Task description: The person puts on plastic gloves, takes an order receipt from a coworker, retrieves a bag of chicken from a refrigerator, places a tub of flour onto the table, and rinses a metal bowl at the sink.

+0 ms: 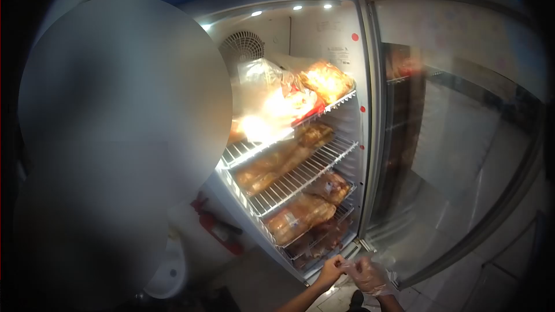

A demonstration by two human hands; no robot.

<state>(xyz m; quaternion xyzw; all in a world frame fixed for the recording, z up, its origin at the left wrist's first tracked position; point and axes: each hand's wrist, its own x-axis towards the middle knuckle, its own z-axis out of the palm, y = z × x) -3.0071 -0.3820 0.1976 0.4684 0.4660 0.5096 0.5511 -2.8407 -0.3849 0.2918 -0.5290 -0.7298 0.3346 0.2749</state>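
Standing before an open fridge (315, 32), with both hands brought together low, just in front of its base. Keeping the left hand (329, 271) bare, with fingertips pinched on the film of a clear glove (374, 284). Wearing that glove on the right hand (365, 274), with fingers bent towards the left; cannot tell whether gripping anything with them, too small and blurred.

Stacked on the wire shelves (306, 179) above: filled bags (300, 216) with brownish and orange contents, partly washed out by glare on the top shelf. Seen behind the top bags, a round grille (243, 45). Swung wide to the right, a glass door (462, 121). Found left of the fridge, a red extinguisher (217, 225) and a white basin (173, 271). Showing below the hands, a dark shoe (356, 299) on the floor.
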